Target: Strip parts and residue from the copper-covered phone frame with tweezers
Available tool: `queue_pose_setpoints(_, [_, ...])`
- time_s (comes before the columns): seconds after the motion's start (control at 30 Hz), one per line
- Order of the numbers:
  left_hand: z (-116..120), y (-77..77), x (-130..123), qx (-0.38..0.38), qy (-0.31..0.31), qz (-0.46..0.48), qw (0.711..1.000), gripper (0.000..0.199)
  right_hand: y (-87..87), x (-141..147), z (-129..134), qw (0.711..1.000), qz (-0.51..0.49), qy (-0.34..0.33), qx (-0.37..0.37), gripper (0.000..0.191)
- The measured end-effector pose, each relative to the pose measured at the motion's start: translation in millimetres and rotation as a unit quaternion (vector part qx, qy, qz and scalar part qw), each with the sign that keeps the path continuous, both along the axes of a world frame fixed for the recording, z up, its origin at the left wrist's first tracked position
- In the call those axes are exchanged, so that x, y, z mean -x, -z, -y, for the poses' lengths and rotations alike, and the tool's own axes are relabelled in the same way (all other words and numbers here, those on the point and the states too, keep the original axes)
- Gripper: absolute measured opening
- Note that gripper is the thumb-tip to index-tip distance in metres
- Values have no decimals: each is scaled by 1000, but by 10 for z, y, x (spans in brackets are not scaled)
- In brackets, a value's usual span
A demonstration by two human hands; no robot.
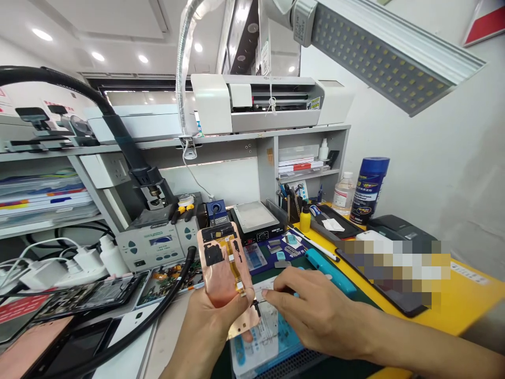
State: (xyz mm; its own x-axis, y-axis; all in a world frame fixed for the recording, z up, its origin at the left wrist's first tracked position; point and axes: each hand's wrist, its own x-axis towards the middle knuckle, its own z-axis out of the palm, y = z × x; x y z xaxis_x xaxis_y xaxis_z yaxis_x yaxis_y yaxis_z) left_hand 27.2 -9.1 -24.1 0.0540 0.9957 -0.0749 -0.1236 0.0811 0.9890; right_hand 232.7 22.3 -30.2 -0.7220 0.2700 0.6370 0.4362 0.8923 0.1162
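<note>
My left hand [207,321] holds up a phone display panel [219,276], tilted, its copper-coloured back toward me. Black patches and a yellow flex cable [233,263] show on that back, and my left thumb lies on its lower part by the cable's end. To the right, my right hand [319,310] hovers close to the panel's lower right edge. Its thumb and index finger are bent together in a pinch; whatever may be between them is too small to make out. Below both hands lies a light-blue and clear plastic case [272,345] with small items under its lid.
A teal tool [330,272] and a white pen-like stick [315,243] lie behind my right hand. A black phone [410,302] rests on the yellow surface at right. A black hose [158,310] curves across the left side, over phone parts. An LED lamp [386,58] hangs overhead.
</note>
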Motion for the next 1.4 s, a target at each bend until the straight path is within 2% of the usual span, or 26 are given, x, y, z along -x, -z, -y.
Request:
queue_pose_setpoints(0.33, [-10, 30, -14, -13, -31, 19, 999, 31, 84, 34, 11, 998, -30, -13, -48, 27])
queue_pose_setpoints(0.53, [-9, -19, -38, -44, -45, 36, 997, 21, 82, 73, -7, 997, -43, -15, -61, 24])
queue_pose_setpoints(0.8, [7, -68, -72, -42, -44, 41, 997, 21, 113, 68, -23, 995, -34, -22, -88, 20])
queue_pose_setpoints(1.07, [4, -32, -49, -11, -41, 55, 998, 19, 157, 78, -76, 992, -40, 0, -121, 22])
queue_pose_setpoints(1.27, [8, -54, -49, 17, -43, 78, 996, 30, 192, 112, -127, 988, 10, 72, -136, 21])
queue_pose_setpoints(1.4, [8, -43, -69, 28, -43, 79, 996, 20, 159, 128, -117, 992, 11, 60, -115, 22])
